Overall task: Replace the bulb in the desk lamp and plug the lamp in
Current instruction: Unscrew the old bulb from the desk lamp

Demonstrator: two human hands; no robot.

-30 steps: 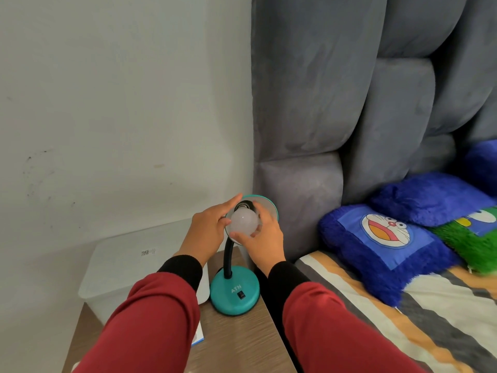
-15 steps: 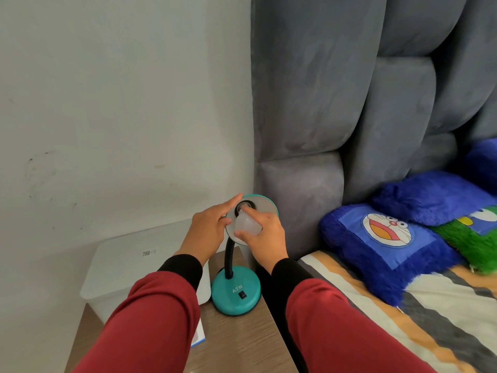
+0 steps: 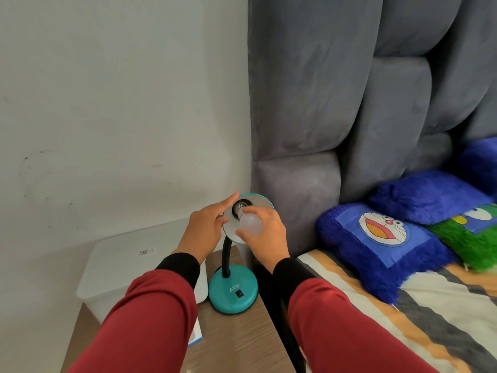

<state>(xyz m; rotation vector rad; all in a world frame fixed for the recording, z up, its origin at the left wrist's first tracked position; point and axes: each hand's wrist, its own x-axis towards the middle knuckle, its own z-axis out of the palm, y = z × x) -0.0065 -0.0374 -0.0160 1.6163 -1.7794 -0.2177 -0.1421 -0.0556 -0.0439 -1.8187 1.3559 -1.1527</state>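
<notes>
left hand [image 3: 205,232] fingers extended, right hand [image 3: 265,232] curled

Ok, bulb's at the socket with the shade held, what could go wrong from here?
The bulb meets the socket at a slant in the right hand, so its threads might cross. The left hand steadies only the shade rim; the flexible neck could bend under twisting. The lamp base sits near the nightstand edge and may slide.
</notes>
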